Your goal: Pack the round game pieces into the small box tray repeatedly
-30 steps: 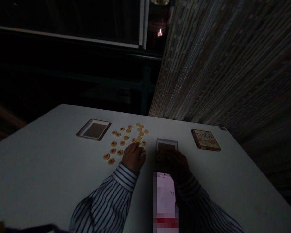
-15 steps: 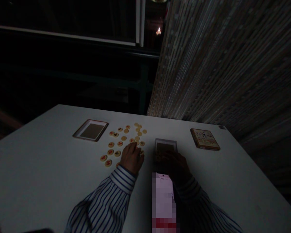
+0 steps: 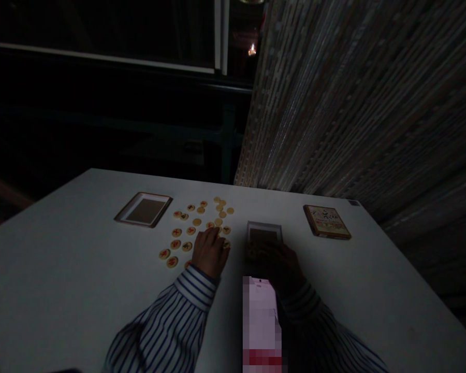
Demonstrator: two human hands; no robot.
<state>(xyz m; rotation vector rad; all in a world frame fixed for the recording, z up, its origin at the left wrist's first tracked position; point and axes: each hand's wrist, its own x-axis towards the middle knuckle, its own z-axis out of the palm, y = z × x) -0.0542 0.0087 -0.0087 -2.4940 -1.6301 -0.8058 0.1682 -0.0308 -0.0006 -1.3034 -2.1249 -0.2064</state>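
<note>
Game discs [image 3: 187, 246], head view: lay loose on white tbl [image 3: 81, 285], approx. 9 to 1 o'clock of L hand [image 3: 209, 252]. L fingers curled over nearest discs; grasp couldn't be told. R hand [image 3: 281, 263], 3 o'clock of L, covered near part of gray box [image 3: 264, 225]; finger state unclear, shadowed. Phone [image 3: 261, 311] lay at R hand's 7 o'clock.

The right hand [image 3: 281, 262] partly hides an open box [image 3: 263, 235].

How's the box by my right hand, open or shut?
Open: the pale-walled box is uncovered where it shows, its brown bottom visible beyond the right hand.
</note>
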